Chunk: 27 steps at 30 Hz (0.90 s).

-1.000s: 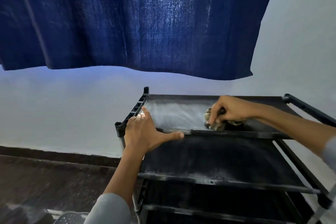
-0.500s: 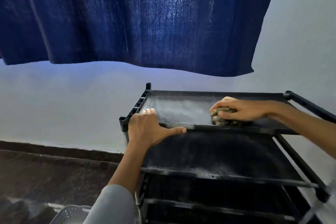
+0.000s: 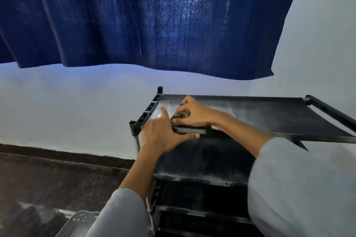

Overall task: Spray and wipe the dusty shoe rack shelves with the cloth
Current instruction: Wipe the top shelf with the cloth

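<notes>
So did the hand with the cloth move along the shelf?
Yes. The right hand slid the cloth leftward along the top shelf, from nearer the middle to the rack's left corner post, right beside the left hand.

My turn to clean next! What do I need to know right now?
Left hand: open, resting on the top shelf's front rail at the left corner.
Right hand: grips the bunched cloth on the top shelf, near its left end.
Done: hard to say; pale dust streaks show on the top shelf.
Left: finish the top, then wipe the dusty second shelf and the lower ones. No spray bottle is in view.
</notes>
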Tool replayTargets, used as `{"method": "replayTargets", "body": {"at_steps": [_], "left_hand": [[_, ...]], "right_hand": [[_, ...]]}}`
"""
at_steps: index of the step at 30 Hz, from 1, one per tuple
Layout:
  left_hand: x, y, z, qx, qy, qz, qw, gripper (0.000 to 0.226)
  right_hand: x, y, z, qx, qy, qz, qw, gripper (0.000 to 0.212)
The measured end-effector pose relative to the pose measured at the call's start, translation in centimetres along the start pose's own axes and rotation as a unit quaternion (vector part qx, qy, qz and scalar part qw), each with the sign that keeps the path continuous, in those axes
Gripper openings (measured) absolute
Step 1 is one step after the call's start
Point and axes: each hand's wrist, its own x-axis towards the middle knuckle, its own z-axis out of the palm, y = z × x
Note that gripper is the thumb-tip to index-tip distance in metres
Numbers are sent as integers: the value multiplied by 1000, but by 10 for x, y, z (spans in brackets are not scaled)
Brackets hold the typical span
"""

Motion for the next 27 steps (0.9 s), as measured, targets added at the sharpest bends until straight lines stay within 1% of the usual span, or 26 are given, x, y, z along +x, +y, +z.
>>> {"method": "replayTargets", "body": {"at_steps": [2,4,7,9,11,13,15,16,18,20,22,25,27], "left_hand": [[0,1,0,-4,-16,-2,1000,146],[1,2,0,-4,-20,-5,1000,148],[1,0,-3,2,-32,-4,999,149],[1,1,-3,12,-31,-5,999,149],[-1,2,-2,22,-14,-6,1000,147],[-3,4,-2,25,1,-9,1000,145],[-4,7,-2,28,6,-8,1000,144],[-5,8,-1,28,9,-6,1000,144],[-3,8,1,29,4,-3,1000,145],[0,6,3,30,-12,-5,999,147],[1,4,2,26,-15,-11,999,146],[-1,5,-1,16,-22,-15,1000,149],[-2,6,-2,13,-15,-16,1000,149]], "right_hand": [[-14,13,-8,-37,-17,-18,999,35],[-34,28,-25,-73,-59,-20,995,31],[-69,62,-55,-112,-109,14,988,18],[-94,80,-67,-124,-113,43,985,20],[-108,88,-67,-112,-78,56,989,24],[-106,84,-57,-85,-9,50,995,23],[-87,71,-38,-46,59,26,997,25],[-72,61,-28,-32,80,7,996,27],[-37,36,-9,-7,92,-31,995,28],[-7,12,4,12,69,-37,997,26],[6,3,6,23,39,-22,999,23],[-13,13,-11,-6,-2,-15,1000,26],[-39,28,-31,-37,-49,8,998,23]]}}
